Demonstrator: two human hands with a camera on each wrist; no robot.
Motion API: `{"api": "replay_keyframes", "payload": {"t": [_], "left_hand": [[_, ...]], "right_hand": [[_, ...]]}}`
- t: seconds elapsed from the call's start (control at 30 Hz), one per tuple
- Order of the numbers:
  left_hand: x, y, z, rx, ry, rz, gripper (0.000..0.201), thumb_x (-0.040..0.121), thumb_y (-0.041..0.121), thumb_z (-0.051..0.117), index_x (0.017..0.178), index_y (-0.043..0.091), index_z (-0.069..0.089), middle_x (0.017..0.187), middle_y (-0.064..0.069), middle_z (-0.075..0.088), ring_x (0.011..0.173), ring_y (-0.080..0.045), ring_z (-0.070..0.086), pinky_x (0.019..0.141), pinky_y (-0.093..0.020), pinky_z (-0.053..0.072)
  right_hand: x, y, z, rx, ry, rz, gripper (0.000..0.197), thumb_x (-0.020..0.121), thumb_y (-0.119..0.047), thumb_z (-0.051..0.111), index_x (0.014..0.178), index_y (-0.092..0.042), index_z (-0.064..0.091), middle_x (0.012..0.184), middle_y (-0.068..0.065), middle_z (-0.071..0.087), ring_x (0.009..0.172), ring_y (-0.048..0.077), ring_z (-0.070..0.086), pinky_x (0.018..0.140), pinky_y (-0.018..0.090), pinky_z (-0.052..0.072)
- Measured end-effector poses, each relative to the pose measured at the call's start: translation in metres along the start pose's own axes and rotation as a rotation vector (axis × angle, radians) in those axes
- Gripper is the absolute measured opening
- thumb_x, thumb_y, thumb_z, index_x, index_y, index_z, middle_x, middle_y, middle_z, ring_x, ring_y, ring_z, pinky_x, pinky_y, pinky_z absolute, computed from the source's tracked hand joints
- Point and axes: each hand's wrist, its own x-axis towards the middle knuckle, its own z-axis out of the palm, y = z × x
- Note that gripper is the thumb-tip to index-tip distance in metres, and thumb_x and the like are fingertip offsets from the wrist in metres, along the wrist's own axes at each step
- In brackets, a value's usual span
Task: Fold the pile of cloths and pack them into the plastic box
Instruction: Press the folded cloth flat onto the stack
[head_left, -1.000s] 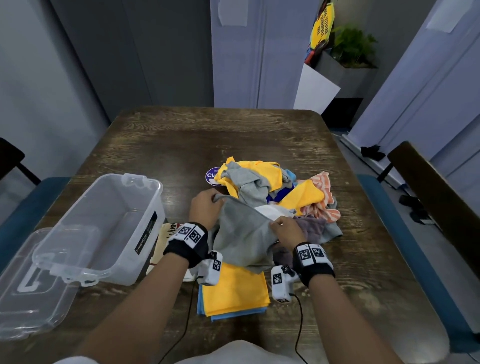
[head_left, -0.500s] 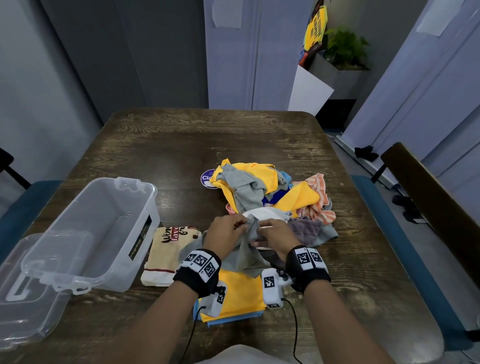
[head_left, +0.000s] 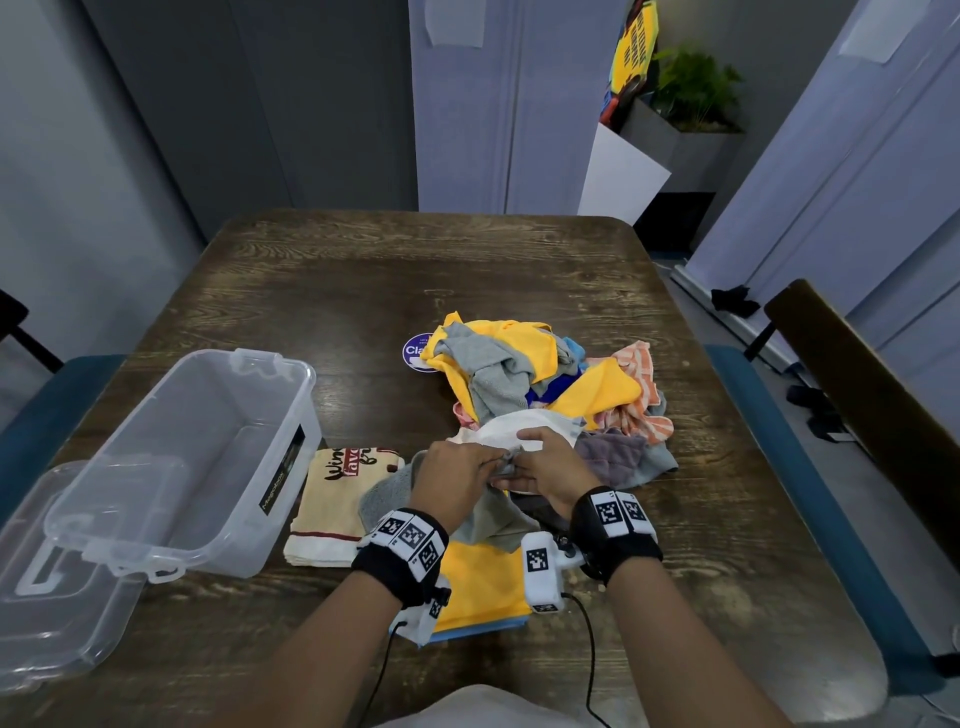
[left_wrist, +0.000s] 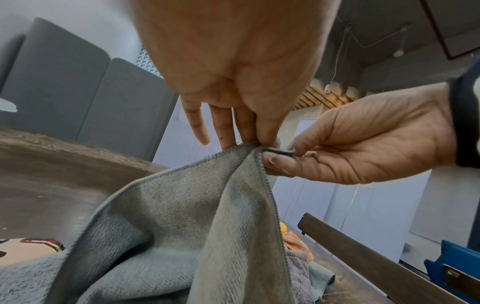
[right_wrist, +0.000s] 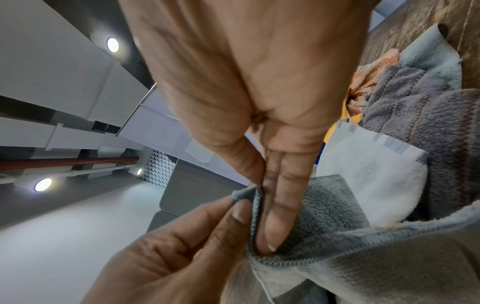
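Note:
A grey cloth (head_left: 488, 512) hangs between my two hands just above the near middle of the table. My left hand (head_left: 462, 475) pinches its hemmed edge (left_wrist: 255, 147) between thumb and fingers. My right hand (head_left: 545, 470) pinches the same edge (right_wrist: 253, 197) right beside it, so both hands meet. The loose pile of cloths (head_left: 540, 374) in yellow, grey, orange and white lies just beyond. A folded yellow cloth (head_left: 483, 582) on a blue one sits under my wrists. The clear plastic box (head_left: 182, 457) stands open and empty at the left.
A folded cream printed towel (head_left: 337, 499) lies between the box and my hands. The box lid (head_left: 47, 587) rests at the table's near-left corner. A round blue sticker (head_left: 415, 351) shows by the pile. A wooden chair back (head_left: 857, 395) stands to the right.
My hands have drawn the grey cloth off the pile toward me and come together. They went from holding it spread apart to pinching one edge side by side.

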Motion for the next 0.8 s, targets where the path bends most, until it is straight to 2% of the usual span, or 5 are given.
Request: {"api": "replay_keyframes", "payload": {"t": [0.1, 0.23, 0.5, 0.67, 0.8], "left_hand": [[0.001, -0.001, 0.003, 0.042, 0.007, 0.03, 0.034, 0.093, 0.035, 0.048, 0.101, 0.027, 0.08, 0.073, -0.005, 0.075, 0.063, -0.029, 0.066, 0.063, -0.038, 0.055], [0.001, -0.001, 0.002, 0.124, -0.021, 0.06, 0.032, 0.093, 0.033, 0.049, 0.109, 0.032, 0.077, 0.075, -0.005, 0.075, 0.064, -0.032, 0.062, 0.063, -0.034, 0.048], [0.006, -0.008, 0.001, 0.055, 0.05, 0.022, 0.026, 0.097, 0.03, 0.051, 0.108, 0.032, 0.074, 0.085, 0.004, 0.077, 0.071, -0.02, 0.066, 0.08, -0.035, 0.05], [0.014, 0.012, -0.03, -0.267, 0.201, -0.072, 0.02, 0.102, 0.015, 0.044, 0.098, 0.017, 0.063, 0.073, -0.004, 0.063, 0.065, -0.02, 0.06, 0.061, -0.04, 0.05], [0.024, 0.035, -0.065, -0.482, 0.29, -0.086, 0.02, 0.107, 0.015, 0.041, 0.098, 0.017, 0.058, 0.076, -0.003, 0.059, 0.066, -0.013, 0.055, 0.059, -0.028, 0.043]], "right_hand": [[0.0, 0.002, -0.002, -0.006, 0.0, -0.016, 0.04, 0.103, -0.002, 0.043, 0.14, -0.011, 0.03, 0.104, 0.03, 0.067, 0.079, 0.034, 0.071, 0.087, 0.048, 0.058], [0.002, 0.001, -0.005, 0.021, 0.034, -0.008, 0.039, 0.102, -0.001, 0.037, 0.139, -0.011, 0.031, 0.097, 0.022, 0.065, 0.074, 0.029, 0.071, 0.091, 0.049, 0.056], [0.001, -0.007, -0.006, -0.052, -0.011, -0.022, 0.031, 0.098, -0.003, 0.044, 0.127, -0.011, 0.05, 0.097, 0.015, 0.075, 0.086, 0.026, 0.073, 0.083, 0.038, 0.05], [-0.001, -0.015, -0.007, -0.335, -0.02, -0.195, 0.022, 0.092, 0.005, 0.053, 0.11, -0.005, 0.062, 0.096, 0.018, 0.072, 0.08, 0.023, 0.067, 0.061, 0.016, 0.049], [0.0, -0.014, -0.014, -0.442, 0.045, -0.34, 0.009, 0.098, 0.0, 0.056, 0.103, -0.005, 0.062, 0.089, 0.008, 0.064, 0.08, 0.02, 0.059, 0.061, 0.011, 0.045]]}}
